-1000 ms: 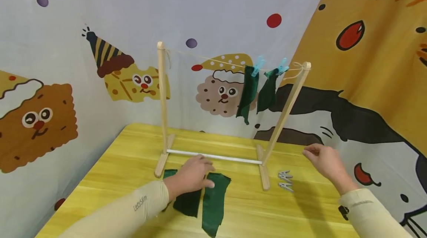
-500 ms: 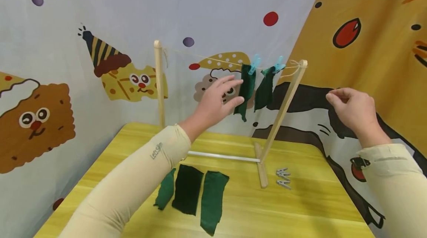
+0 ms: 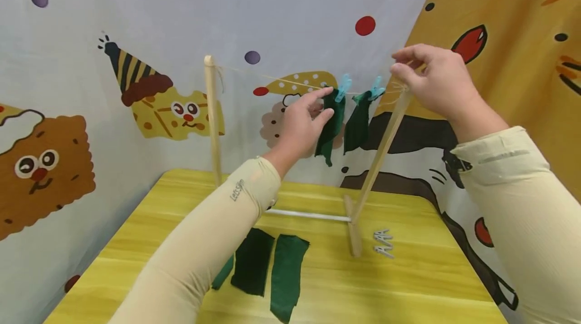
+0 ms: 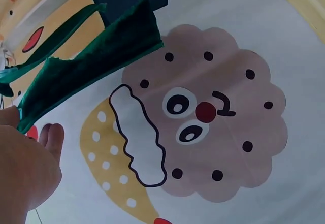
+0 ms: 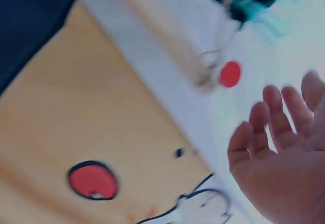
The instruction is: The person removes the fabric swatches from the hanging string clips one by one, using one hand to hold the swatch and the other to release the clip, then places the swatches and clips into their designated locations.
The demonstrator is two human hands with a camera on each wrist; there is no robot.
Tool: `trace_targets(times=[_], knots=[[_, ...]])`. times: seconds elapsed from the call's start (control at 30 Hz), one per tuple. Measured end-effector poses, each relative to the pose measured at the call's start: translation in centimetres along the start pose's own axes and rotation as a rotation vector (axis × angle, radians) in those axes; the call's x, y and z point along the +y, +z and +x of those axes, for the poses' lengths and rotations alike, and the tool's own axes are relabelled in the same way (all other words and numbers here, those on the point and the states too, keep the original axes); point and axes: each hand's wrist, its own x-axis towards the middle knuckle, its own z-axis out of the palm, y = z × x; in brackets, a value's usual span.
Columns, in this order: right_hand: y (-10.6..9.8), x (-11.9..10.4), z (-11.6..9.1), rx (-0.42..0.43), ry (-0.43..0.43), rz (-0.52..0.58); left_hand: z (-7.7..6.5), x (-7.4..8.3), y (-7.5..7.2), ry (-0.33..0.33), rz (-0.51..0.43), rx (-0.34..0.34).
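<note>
In the head view, two dark green cloth strips hang from a string (image 3: 290, 82) on a wooden rack, each under a light blue clothespin. My left hand (image 3: 301, 124) is at the upper left edge of the left strip (image 3: 333, 127), its thumb and index fingertip apart and overlapping the cloth. That strip (image 4: 96, 61) reaches the thumb side of the hand in the left wrist view. Above the rack's right post my right hand (image 3: 438, 79) holds nothing, its fingers loosely bent. To its left is the clothespin (image 3: 376, 88) on the right strip (image 3: 357, 124).
On the yellow table (image 3: 386, 288) lie a dark green strip (image 3: 253, 262), a green strip (image 3: 288, 276) and a smaller one (image 3: 222, 274) partly behind my left sleeve. Several grey clothespins (image 3: 383, 243) lie right of the rack's foot (image 3: 353, 228). A cartoon-printed cloth stands behind.
My left hand has risen from the strips on the table to the hanging left strip. My right hand has come up from low on the right to over the right post.
</note>
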Motion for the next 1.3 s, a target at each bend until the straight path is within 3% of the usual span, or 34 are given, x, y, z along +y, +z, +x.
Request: trace_targets(times=[0.1, 0.33, 0.53, 0.8, 0.97, 1.17, 1.3], knots=[[0.5, -2.5, 1.2, -0.151, -0.068, -0.044, 0.4, 0.1, 0.1, -0.014, 0.021, 0.023], [1.8, -6.3, 3.7, -0.437, -0.086, -0.156, 1.1, 0.5, 0.4, -0.013, 0.111, 0.037], [2.5, -7.6, 5.0, -0.556, -0.099, -0.27, 1.1, 0.3, 0.4, 0.012, 0.19, 0.047], [2.9, -8.4, 5.8, -0.553, -0.122, -0.392, 1.3, 0.4, -0.1, 0.04, 0.237, 0.017], [3.2, -8.2, 5.4, -0.462, -0.139, -0.419, 1.2, 0.4, -0.1, 0.029, 0.235, -0.014], [2.9, -8.1, 5.0, -0.29, -0.17, -0.385, 1.2, 0.1, -0.6, 0.039, 0.256, -0.021], [2.8, -8.0, 4.6, -0.226, -0.183, -0.355, 1.1, -0.2, -1.1, 0.022, 0.289, -0.051]])
